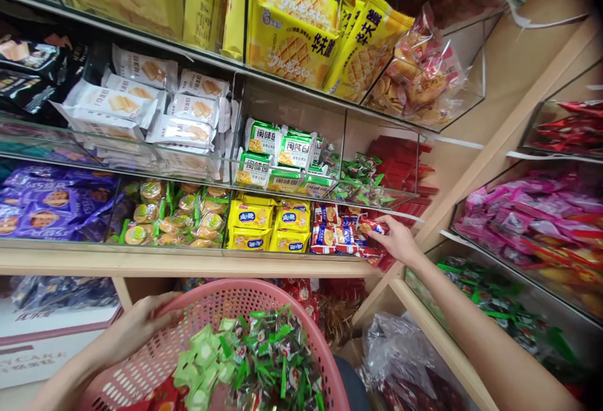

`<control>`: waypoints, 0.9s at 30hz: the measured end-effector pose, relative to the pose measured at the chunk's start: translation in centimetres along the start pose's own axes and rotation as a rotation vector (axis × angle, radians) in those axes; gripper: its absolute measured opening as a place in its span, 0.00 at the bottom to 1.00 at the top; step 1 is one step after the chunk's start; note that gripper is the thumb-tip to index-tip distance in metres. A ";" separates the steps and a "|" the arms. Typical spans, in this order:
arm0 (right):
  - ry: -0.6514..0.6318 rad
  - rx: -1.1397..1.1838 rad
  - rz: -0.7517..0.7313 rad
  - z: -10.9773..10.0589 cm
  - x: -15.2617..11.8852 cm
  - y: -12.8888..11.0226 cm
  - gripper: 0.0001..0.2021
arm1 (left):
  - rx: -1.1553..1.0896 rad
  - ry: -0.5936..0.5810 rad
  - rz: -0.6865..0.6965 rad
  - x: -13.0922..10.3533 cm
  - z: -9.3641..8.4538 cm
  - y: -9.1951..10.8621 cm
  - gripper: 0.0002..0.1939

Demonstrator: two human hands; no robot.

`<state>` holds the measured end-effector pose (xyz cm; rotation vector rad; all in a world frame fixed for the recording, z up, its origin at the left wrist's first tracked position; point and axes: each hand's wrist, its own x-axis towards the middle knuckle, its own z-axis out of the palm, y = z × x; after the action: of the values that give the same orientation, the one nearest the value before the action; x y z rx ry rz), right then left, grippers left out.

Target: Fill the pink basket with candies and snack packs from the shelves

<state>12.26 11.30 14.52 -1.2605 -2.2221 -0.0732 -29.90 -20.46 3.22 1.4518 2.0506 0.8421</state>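
My left hand [148,323] grips the left side of a pink plastic basket [325,348], its fingers over the rim. Small green-wrapped sweets [268,354], pale green packets [207,361] and some red packets [162,395] lie inside. My right hand [400,241] reaches into the right end of the lowest shelf bin, fingers closed on a small red and blue biscuit packet [374,227]. More biscuit packets of the same kind [334,235] sit just left of it.
Yellow packets [268,222], round biscuits [176,213] and purple packets [56,207] fill neighbouring bins. Above are green and white packets [282,153] behind clear panels. A wooden upright [452,188] and side bins of pink packets [532,216] flank my right arm. Plastic bags [400,348] lie below.
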 end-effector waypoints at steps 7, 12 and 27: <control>-0.011 0.527 0.073 -2.7 -4.3 -5.0 0.21 | -0.036 -0.099 0.062 -0.6 -0.3 0.6 0.22; -0.443 0.707 -0.042 -1.0 -8.3 -13.7 0.18 | -0.013 -0.086 0.026 -0.6 -0.1 0.6 0.23; -1.485 0.548 -0.493 16.5 -11.0 -28.4 0.15 | 0.012 -0.058 0.099 -0.8 0.3 -0.5 0.18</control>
<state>-13.72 -7.57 1.68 -0.3161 -3.2398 1.6240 -29.77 -21.30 2.72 1.5766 1.9584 0.8181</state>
